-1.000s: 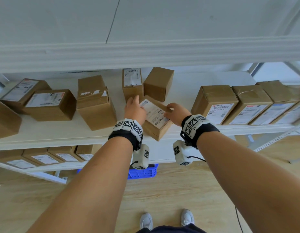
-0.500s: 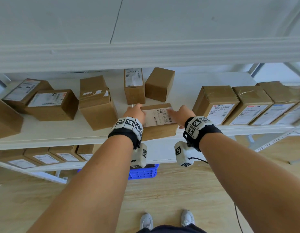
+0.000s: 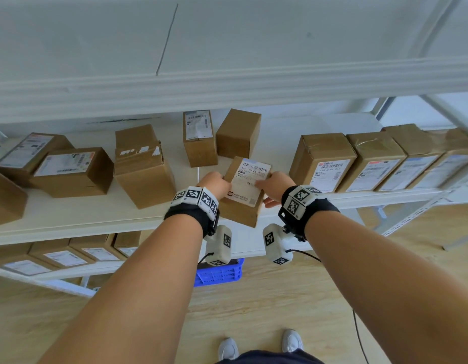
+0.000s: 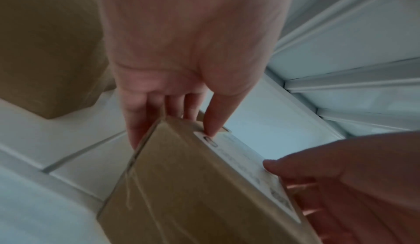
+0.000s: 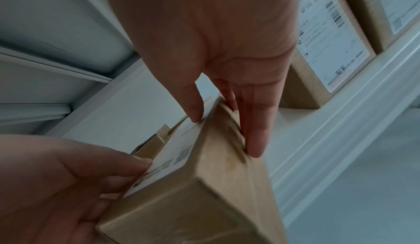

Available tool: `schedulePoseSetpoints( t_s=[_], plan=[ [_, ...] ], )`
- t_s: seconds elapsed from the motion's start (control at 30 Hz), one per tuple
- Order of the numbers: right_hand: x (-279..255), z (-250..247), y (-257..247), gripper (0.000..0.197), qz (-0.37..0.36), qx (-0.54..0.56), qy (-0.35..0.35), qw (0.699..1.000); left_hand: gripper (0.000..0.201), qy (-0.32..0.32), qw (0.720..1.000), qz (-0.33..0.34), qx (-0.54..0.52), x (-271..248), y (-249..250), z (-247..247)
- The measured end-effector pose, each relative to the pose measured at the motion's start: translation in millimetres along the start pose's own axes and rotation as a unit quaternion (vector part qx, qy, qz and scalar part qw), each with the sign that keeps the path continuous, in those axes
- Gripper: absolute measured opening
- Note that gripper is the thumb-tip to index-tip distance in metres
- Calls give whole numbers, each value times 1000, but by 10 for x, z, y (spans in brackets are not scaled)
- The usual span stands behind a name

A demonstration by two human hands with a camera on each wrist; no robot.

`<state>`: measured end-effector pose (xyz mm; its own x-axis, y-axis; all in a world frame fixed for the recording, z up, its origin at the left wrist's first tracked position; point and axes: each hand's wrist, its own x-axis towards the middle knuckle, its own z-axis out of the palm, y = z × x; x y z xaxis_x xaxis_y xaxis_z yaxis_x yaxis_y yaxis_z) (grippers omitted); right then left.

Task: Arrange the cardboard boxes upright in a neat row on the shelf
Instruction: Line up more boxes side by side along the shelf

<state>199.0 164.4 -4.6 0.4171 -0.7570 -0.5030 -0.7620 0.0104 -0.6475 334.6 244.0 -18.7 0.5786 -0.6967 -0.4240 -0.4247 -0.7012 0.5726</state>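
Note:
A small cardboard box with a white label [image 3: 247, 183] [image 4: 193, 185] [image 5: 200, 179] is held between both hands over the front edge of the white shelf [image 3: 96, 214], its label facing up and toward me. My left hand [image 3: 214, 183] [image 4: 172, 122] grips its left side, thumb on the label. My right hand [image 3: 272, 186] [image 5: 225, 127] grips the right side, thumb on the label edge. A row of several upright labelled boxes [image 3: 369, 161] stands at the right. Two boxes [image 3: 200, 137] stand just behind the held one.
More boxes [image 3: 141, 166] lie in loose order on the left of the shelf. The lower shelf holds a row of boxes [image 3: 67, 256]. A blue crate [image 3: 219, 274] sits on the wooden floor. A bare stretch of shelf [image 3: 280, 158] lies between the held box and the right row.
Both hands have turned the box from lying crosswise to standing lengthwise, label toward me, and shifted it slightly right.

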Motion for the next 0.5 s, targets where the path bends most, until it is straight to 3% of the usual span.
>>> schedulePoseSetpoints(
  t_s=[0.1, 0.2, 0.27, 0.5],
  plan=[
    [-26, -77, -73, 19, -24, -14, 24, 999, 29, -1, 999, 5, -34, -31, 64, 32],
    [-20, -189, -118, 40, -54, -37, 70, 995, 54, 18, 996, 4, -84, -20, 135, 35],
    [-13, -263, -126, 42, -79, -42, 96, 991, 65, 37, 994, 11, -98, -16, 187, 20],
    [39, -332, -51, 33, -98, -17, 140, 985, 29, 79, 986, 82, -120, -35, 334, 95]
  ],
)
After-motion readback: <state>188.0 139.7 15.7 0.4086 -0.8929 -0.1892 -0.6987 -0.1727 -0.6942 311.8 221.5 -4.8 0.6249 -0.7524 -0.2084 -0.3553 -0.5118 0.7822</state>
